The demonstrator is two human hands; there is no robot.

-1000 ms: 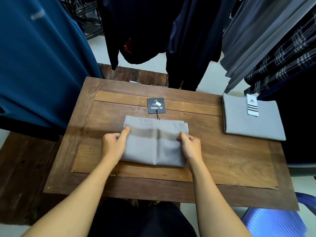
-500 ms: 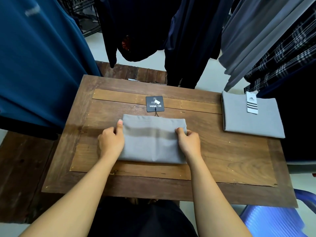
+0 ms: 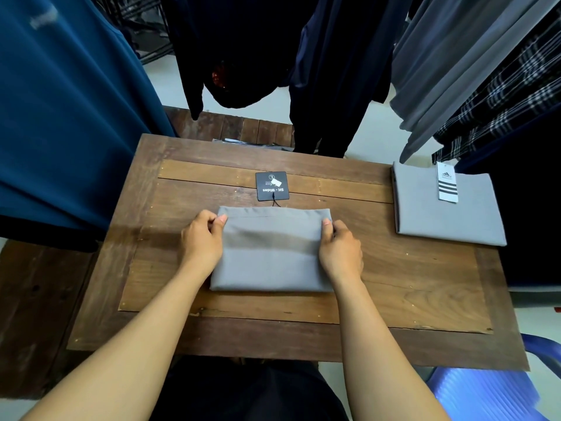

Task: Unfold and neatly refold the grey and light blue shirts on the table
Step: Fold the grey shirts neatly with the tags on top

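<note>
A folded grey shirt [image 3: 273, 250] lies at the middle of the wooden table [image 3: 409, 287], its black hang tag [image 3: 271, 185] on a string just beyond its far edge. My left hand [image 3: 202, 241] pinches the shirt's far left corner, thumb on top. My right hand [image 3: 340, 247] pinches the far right corner the same way. A second folded shirt [image 3: 446, 211], pale grey-blue with a white striped tag [image 3: 447, 182], sits at the table's far right.
Hanging clothes ring the table: a teal garment [image 3: 66, 101] at left, dark ones [image 3: 273, 56] behind, grey and plaid ones [image 3: 485, 86] at right. A blue plastic chair [image 3: 485, 393] stands at the near right. A lower wooden bench [image 3: 230, 126] lies beyond the table.
Both hands slid outward and away along the grey shirt's sides to its far corners. The shirt's far edge now lies straighter and flatter.
</note>
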